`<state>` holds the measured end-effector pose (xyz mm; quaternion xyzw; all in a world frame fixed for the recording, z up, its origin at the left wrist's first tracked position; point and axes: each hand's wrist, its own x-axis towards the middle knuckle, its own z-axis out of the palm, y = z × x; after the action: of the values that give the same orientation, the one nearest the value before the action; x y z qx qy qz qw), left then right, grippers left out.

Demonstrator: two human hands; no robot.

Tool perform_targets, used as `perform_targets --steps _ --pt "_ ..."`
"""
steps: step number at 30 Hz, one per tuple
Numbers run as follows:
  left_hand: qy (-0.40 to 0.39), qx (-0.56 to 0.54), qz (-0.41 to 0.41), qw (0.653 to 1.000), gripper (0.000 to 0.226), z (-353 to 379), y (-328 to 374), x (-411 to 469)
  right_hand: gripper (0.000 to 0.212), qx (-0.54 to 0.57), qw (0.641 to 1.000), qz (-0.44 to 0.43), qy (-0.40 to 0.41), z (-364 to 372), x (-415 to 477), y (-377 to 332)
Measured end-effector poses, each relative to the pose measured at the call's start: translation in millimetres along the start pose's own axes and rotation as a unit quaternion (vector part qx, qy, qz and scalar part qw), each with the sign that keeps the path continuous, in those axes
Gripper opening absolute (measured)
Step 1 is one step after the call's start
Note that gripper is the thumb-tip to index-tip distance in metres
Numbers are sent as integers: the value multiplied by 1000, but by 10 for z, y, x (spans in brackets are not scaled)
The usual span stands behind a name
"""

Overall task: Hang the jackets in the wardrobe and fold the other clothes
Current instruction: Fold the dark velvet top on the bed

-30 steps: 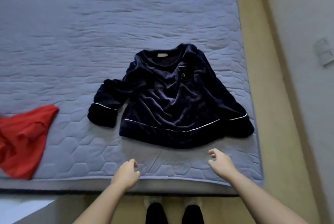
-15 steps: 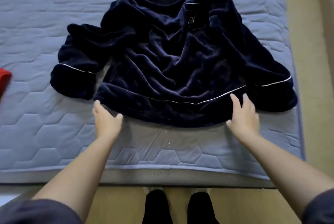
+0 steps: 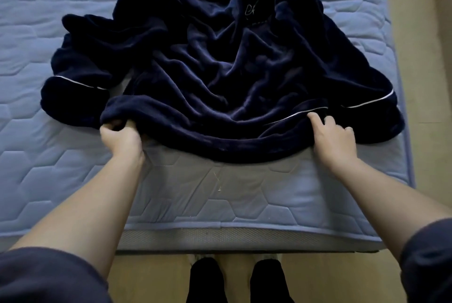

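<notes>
Since half a second ago the left hand (image 3: 121,137) and right hand (image 3: 332,138), then open at the hem of the top (image 3: 220,70), have closed on it, and the view has drawn nearer. The left hand bunches the hem's left corner in curled fingers. The right hand holds the right corner with its fingers bent over the white piping and its thumb hidden. The top lies front up and creased on the bed (image 3: 220,195), close to the bed's near edge, its sleeves spread toward the bed's sides.
</notes>
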<state>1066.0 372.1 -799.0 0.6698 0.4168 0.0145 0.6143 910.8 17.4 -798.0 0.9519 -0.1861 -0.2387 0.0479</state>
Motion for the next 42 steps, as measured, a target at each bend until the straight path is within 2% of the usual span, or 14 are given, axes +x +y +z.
perform_targets --steps 2,4,7,11,15,18,21,23,25,28,31,34,38,42 --pt "15 108 20 994 44 -150 8 -72 51 22 1000 -12 -14 -29 -72 52" --pt "42 268 47 961 48 -465 34 -240 47 20 999 -24 -43 -78 -278 180" --pt "61 417 78 903 23 -1042 122 -530 49 13 995 -25 -91 -126 -813 452" --pt "41 547 20 836 6 -1607 -9 -737 50 -42 983 -36 -176 30 -1423 572" --pt "18 609 -37 792 27 -1688 -198 -826 39 -29 983 -22 -178 155 -1436 468" --pt "6 646 42 762 50 -1587 -217 -853 39 -26 986 -16 -166 193 -1368 418" --pt "-75 744 219 626 74 -1574 -277 -755 42 15 988 -13 -151 264 -1411 433" --pt "-128 794 277 525 58 -1601 -322 -678 43 51 988 -15 -142 325 -1460 475" --pt "-151 814 294 478 31 -1624 -309 -654 43 71 988 -22 -138 348 -1480 509" --pt "-186 828 305 431 24 -1649 -204 -622 40 65 987 -44 -139 311 -1487 562" --pt "-189 879 292 325 22 -1829 -29 -564 33 45 982 -73 -167 223 -1541 685" --pt "-203 879 300 311 17 -2038 3 -572 32 10 973 -115 -201 216 -1661 749" --pt "-211 900 280 258 22 -2038 -232 -639 32 -26 967 -126 -218 371 -1776 632" --pt "-247 918 234 203 29 -1991 -357 -613 42 -32 964 -230 -127 402 -1783 654"
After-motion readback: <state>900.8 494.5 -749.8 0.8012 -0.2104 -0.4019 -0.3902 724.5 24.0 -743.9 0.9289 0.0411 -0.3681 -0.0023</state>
